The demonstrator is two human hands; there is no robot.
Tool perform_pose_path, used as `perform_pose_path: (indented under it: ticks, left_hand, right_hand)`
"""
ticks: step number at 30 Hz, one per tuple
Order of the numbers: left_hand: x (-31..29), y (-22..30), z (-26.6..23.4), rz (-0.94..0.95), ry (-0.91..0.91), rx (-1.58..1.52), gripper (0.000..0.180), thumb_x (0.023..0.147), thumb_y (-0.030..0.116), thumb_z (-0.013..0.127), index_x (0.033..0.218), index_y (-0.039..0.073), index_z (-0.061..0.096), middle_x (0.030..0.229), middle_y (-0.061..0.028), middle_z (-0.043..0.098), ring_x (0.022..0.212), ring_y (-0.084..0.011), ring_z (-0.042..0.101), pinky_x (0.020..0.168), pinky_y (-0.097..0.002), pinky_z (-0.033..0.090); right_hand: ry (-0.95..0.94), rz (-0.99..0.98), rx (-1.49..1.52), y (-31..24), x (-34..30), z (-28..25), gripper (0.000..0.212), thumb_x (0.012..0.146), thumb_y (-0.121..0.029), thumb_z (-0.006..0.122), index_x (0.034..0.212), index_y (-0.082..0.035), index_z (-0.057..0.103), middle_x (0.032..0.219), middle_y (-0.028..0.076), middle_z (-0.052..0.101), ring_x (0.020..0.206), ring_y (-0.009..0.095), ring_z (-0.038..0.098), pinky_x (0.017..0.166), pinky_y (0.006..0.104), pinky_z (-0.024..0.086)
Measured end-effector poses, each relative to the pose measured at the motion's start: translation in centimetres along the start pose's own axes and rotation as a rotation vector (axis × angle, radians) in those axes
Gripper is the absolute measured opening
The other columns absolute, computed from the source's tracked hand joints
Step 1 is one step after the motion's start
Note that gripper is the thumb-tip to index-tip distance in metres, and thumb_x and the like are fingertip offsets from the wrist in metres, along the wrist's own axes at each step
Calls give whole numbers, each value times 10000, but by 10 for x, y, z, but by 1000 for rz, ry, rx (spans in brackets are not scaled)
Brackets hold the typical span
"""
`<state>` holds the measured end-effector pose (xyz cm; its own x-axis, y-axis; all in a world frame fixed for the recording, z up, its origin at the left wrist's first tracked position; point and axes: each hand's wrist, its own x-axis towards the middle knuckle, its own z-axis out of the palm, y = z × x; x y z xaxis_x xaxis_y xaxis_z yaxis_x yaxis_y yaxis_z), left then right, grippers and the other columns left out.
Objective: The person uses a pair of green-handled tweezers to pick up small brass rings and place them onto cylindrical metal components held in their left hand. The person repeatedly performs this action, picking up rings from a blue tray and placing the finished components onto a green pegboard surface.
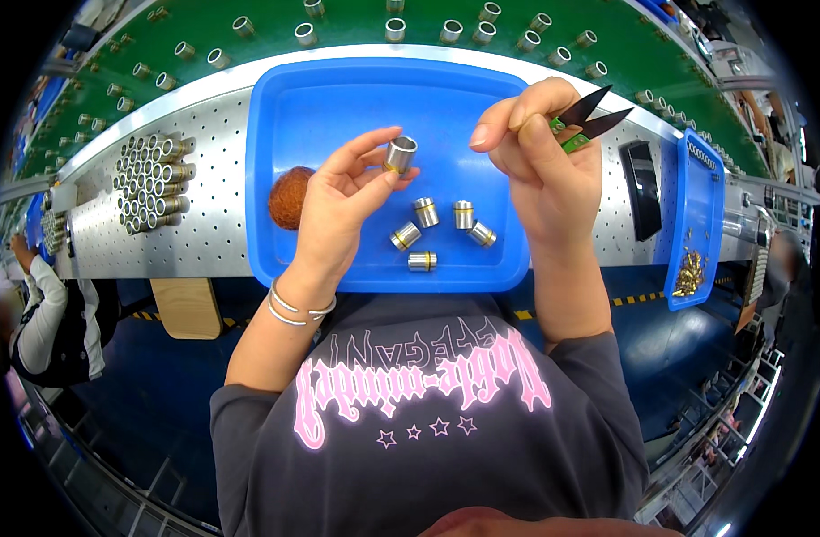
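Observation:
My left hand (338,197) pinches a short metal sleeve (399,156) between thumb and fingers, its open end tipped up. It is above a blue tray (356,103). My right hand (558,174), over the tray's right side, is closed around green-handled snips (593,116); their dark blades stand apart and point away to the upper right. The right thumb and index finger come close together, and I cannot make out anything between them. Several metal sleeves with yellowish rings, one of them a sleeve (425,212) lying tilted, rest in the tray. A brown fibrous ball (289,199) sits left of my left wrist.
Grouped sleeves (150,186) stand on the perforated metal table (217,179). Beyond lies a green belt (356,29) carrying scattered sleeves. Rightward are a black curved object (641,190) and a narrow blue tray (696,210) with brass pieces (690,271). A person (47,313) is at far left.

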<state>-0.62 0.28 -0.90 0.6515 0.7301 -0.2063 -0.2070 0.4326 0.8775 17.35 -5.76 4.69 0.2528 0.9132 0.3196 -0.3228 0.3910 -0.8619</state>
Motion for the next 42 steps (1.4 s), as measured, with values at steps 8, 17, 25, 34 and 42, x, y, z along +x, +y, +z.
perform_pose_path:
  ticks: [8,17,25,34,42]
  left_hand:
    - [-2,5,5,9,34,7,391,861,41,569,1243,10,492,1055,-106,593,976,-194,608,861,-285,480]
    - [0,6,0,-6,119,-131,449,858,83,607,1277,30,454,1063,-111,585,968,-191,603,859,-288,483]
    - [-2,8,3,5,107,-91,450,836,79,633,1253,26,472,1071,-110,579,964,-194,600,857,-291,475]
    - [-2,7,6,11,101,-84,448,827,81,646,1242,25,487,1071,-112,582,960,-194,602,851,-290,478]
    - [-1,9,8,6,88,-91,424,848,74,609,1249,21,480,1073,-115,583,957,-197,605,857,-292,479]
  right_hand:
    - [159,-20,-209,-4,9,11,209,891,-189,567,1005,-14,571,889,85,652,598,-4,413,523,141,321]
    - [-60,-4,-1022,31,-19,4,205,762,-206,693,903,-59,670,840,96,676,722,249,648,611,296,499]
    - [-28,-8,-1042,34,-21,2,176,769,-217,685,862,-67,683,819,84,681,698,231,653,586,287,497]
    - [-16,-12,-1020,34,-22,0,148,767,-194,680,844,-68,687,806,87,681,686,230,654,566,284,496]
    - [6,-7,-981,36,-23,-2,158,764,-186,685,867,-66,674,805,85,676,672,215,651,563,266,488]
